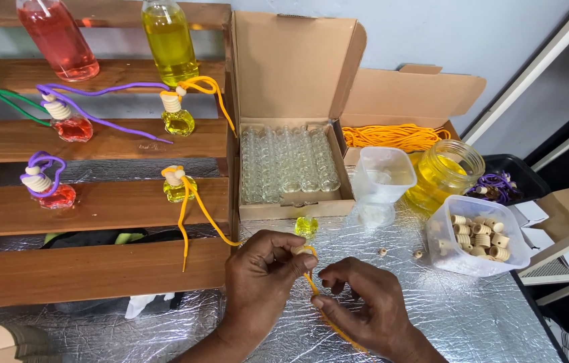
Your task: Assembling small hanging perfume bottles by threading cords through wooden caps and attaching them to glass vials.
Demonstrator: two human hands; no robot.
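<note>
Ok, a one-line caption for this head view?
Left hand and right hand work an orange cord over a foil-covered table, beside a small yellow bottle.

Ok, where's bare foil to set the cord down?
Free: foil right of the right hand, below the tub of wooden caps. Crowded: around the small yellow bottle, the vial box and loose beads.

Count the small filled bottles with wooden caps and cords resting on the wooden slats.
4. Two red ones with purple cords: upper slat and lower slat. Two yellow ones with orange cords: upper slat and lower slat. Others may lie out of view to the left.
</note>
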